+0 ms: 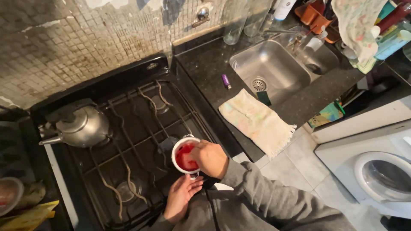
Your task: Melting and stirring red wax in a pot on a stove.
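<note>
A small white pot [180,146] with red contents sits over the front right part of the black gas stove [128,141]. My right hand [209,157] reaches into the pot's rim with fingers closed; what it grips is hidden. My left hand [182,194] holds the pot from below, at its handle side. Both sleeves are grey.
A metal kettle [81,126] stands on the back left burner. A pale towel [257,122] lies on the dark counter beside a steel sink [269,70], with a purple lighter [226,81] near it. A white washing machine [376,171] stands at the right. Bottles and cloths crowd the sink's far side.
</note>
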